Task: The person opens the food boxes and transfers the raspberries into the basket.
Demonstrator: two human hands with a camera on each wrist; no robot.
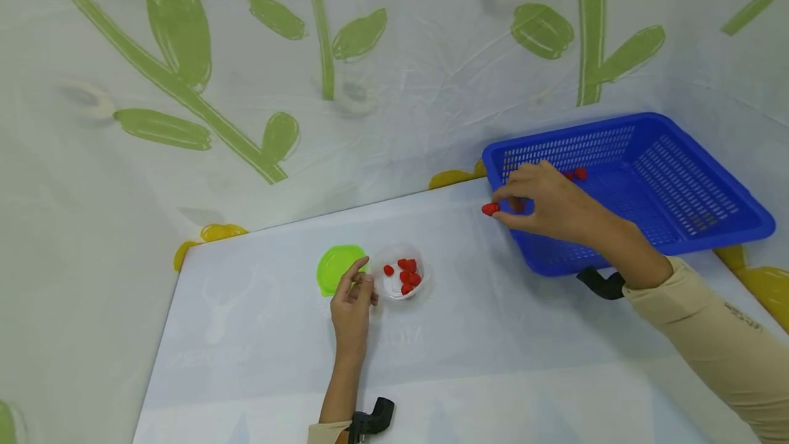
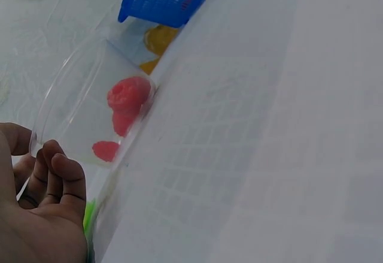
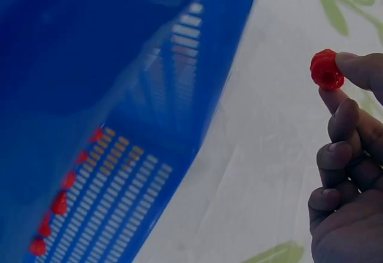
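Between thumb and index fingertip, my right hand [image 1: 548,201] pinches a red raspberry [image 3: 327,70], held at the left rim of the blue basket [image 1: 635,180]. My left hand [image 1: 354,310] grips the near-left rim of a clear plastic bowl [image 2: 78,95], with the fingertips at its edge. Several raspberries [image 1: 405,275] lie inside that bowl, mostly toward its right side. More raspberries [image 3: 58,203] rest on the basket's floor along one side; my right hand hides part of them in the head view.
A bright green lid [image 1: 333,267] lies just left of the bowl, partly behind my left fingers. The white-covered table [image 1: 259,334] meets a flower-printed sheet [image 1: 419,88] at the back. The basket's slotted walls stand at the table's right rear.
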